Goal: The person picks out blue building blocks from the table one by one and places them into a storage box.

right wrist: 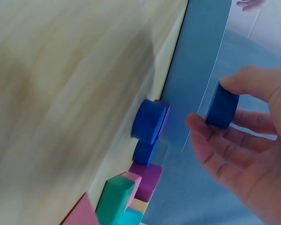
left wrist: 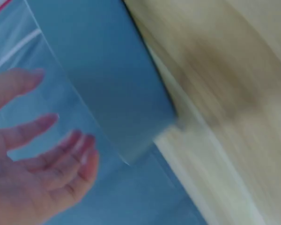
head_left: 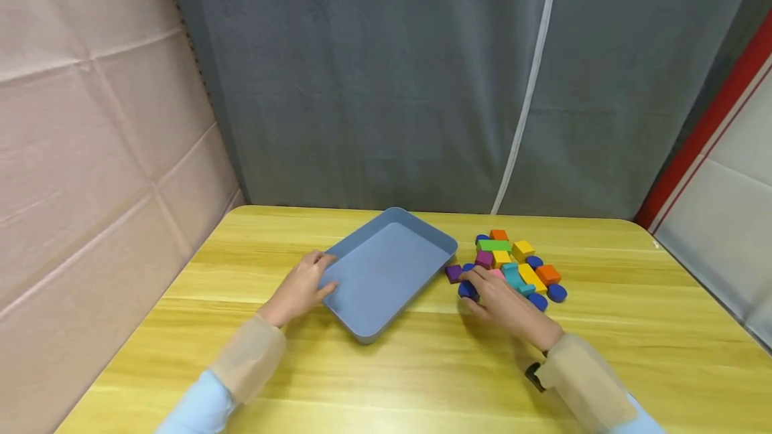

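Observation:
A shallow blue-grey tray sits at an angle on the wooden table. My left hand, fingers loosely spread, is at its left rim; the left wrist view shows nothing in the palm. On the right, my right hand is over the near side of a group of coloured blocks. Its thumb and fingertips pinch a blue round block, seen plainly in the right wrist view. Below it in that view, another blue round block lies among the group, with a magenta block and a green block close by.
Several more blocks spread right of the tray, among them a light green block, an orange block and a yellow block. A dark purple block lies beside the tray's right side. A grey curtain hangs behind the table.

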Available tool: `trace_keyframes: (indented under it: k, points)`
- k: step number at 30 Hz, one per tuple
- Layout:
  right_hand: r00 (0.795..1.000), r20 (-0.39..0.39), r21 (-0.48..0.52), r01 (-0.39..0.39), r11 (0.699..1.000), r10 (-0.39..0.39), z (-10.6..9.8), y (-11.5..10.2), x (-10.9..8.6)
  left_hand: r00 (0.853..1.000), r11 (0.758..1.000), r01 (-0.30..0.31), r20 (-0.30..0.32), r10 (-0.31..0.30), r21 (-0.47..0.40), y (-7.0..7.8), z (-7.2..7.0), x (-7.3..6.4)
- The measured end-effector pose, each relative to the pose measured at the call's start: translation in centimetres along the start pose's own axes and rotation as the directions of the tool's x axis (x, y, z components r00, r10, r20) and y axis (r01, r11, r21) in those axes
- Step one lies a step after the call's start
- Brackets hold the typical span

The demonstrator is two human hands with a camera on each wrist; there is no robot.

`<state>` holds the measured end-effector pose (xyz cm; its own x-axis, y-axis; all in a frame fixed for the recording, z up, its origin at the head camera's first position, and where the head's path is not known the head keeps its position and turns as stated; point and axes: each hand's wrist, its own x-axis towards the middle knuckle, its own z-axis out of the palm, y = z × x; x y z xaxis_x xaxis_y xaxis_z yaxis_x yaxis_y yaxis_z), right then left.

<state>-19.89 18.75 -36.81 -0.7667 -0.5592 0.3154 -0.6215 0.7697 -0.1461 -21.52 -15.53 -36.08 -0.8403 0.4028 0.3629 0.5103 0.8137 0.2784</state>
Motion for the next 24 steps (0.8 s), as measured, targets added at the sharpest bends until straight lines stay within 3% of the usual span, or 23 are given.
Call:
trace_keyframes:
  k: [4, 7, 13, 16, 20, 24]
  points:
    - [0.998, -0.041, 0.002, 0.049, 0.999, -0.049, 0.0, -0.2, 0.8, 0.994, 0.993, 0.113, 0.0, -0.113, 0.034, -1.5, -0.3, 0.0]
    - [0.998, -0.041, 0.022, 0.041, 0.999, -0.04, 0.1, -0.4, 1.4, 0.983, 0.983, 0.176, 0.049, -0.178, 0.051, -2.2, -0.2, 0.1]
    - [0.996, -0.038, 0.048, 0.08, 0.996, -0.078, 0.1, -0.8, 2.9, 0.939, 0.959, 0.277, 0.195, -0.283, 0.06, -3.1, 0.4, 0.7]
    - [0.993, -0.055, 0.07, 0.111, 0.991, -0.107, 0.1, -0.9, 3.7, 0.933, 0.959, 0.278, 0.222, -0.284, 0.058, -3.4, 0.7, 1.1]
    - [0.993, -0.051, 0.094, 0.115, 0.989, -0.111, -0.1, -1.1, 4.8, 0.943, 0.968, 0.246, 0.216, -0.252, 0.053, -3.7, 0.9, 1.6]
    - [0.992, -0.032, 0.119, 0.126, 0.985, -0.123, 0.0, -1.5, 5.7, 0.945, 0.97, 0.238, 0.218, -0.245, 0.056, -3.9, 1.0, 1.9]
